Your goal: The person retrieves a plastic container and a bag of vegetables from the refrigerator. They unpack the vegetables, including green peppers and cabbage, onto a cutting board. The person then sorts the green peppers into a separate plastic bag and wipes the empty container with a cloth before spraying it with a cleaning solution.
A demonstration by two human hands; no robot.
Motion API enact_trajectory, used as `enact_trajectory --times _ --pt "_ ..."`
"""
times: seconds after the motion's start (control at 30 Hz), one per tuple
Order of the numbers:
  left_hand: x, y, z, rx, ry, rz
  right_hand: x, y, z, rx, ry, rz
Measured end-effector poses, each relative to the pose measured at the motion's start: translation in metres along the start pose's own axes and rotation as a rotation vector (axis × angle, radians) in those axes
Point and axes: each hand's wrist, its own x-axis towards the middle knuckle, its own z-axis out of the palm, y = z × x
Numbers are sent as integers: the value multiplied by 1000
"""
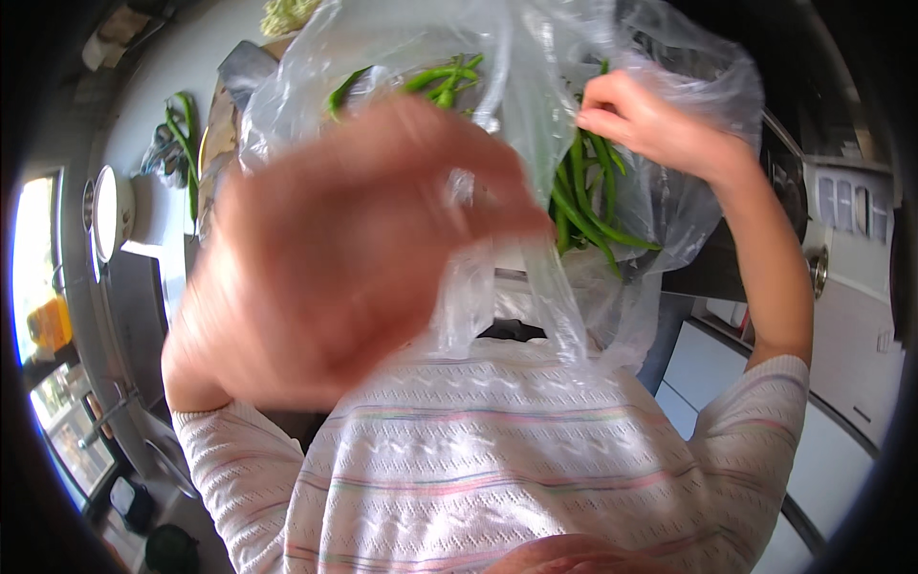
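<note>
My left hand (337, 244) is close to the camera and strongly blurred, its fingers curled, with thin bag film behind them. Whether it grips anything does not show. My right hand (631, 115) reaches in from the right with thumb and fingertips drawn together. Those fingertips are at the upper end of a bunch of long green peppers (588, 194); I cannot tell if they pinch stems or film. A clear plastic bag (531, 93) spreads across the view around the peppers, its handles trailing down towards my sweater. More green peppers (448, 82) lie beyond my left hand.
Left of the bag, a few long green peppers (188, 143) lie beside a crumpled plastic bag (163, 154). A pale vegetable (285, 16) sits at the top. A white bowl (113, 214) stands at far left. White cabinets (706, 359) are low on the right.
</note>
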Motion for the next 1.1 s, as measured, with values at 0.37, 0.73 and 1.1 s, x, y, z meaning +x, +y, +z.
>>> enact_trajectory --times 0.37,0.73,1.1 --pt "-45 -78 -1 444 -1124 -430 -16 -128 14 -323 -5 -605" --pt "-5 -137 76 658 -311 -577 -22 -131 9 -175 -8 -687" --pt "-34 -193 54 773 116 -40 -15 -121 -3 -66 -78 -616"
